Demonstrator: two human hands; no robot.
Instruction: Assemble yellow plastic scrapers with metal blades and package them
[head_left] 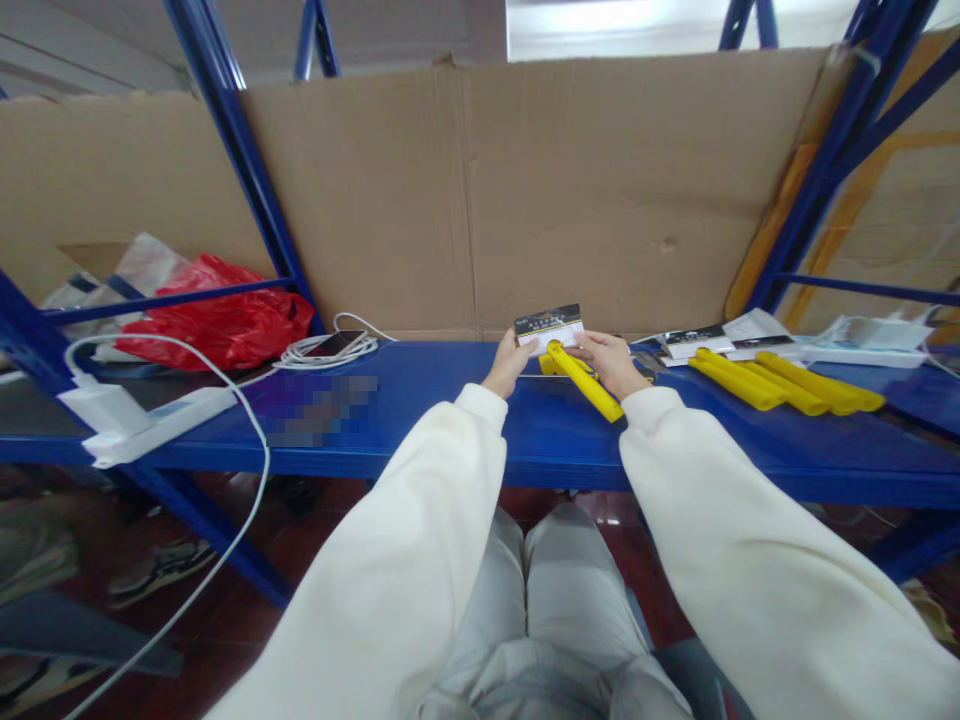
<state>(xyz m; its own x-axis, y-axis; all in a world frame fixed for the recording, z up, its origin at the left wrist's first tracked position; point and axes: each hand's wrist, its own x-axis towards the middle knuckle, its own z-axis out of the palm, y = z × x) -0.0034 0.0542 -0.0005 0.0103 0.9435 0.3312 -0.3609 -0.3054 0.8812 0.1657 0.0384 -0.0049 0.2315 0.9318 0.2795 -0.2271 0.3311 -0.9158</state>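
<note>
Between both hands is a black-and-white printed card (550, 322), tilted up above the blue tabletop. My left hand (510, 362) is closed on the card's left edge. At its lower right corner, my right hand (609, 362) pinches the same card. Just below it, a yellow tool with a long rounded handle (591, 388) points toward me and to the right. Whether the tool is attached to the card or touches my right fingers, I cannot tell.
More yellow handles (784, 388) lie side by side at the right, near printed cards (697, 342). A white power strip (161, 425), coiled white cable (322, 352) and red plastic bag (221, 315) sit at the left. Cardboard (600, 190) stands behind the blue bench (420, 400).
</note>
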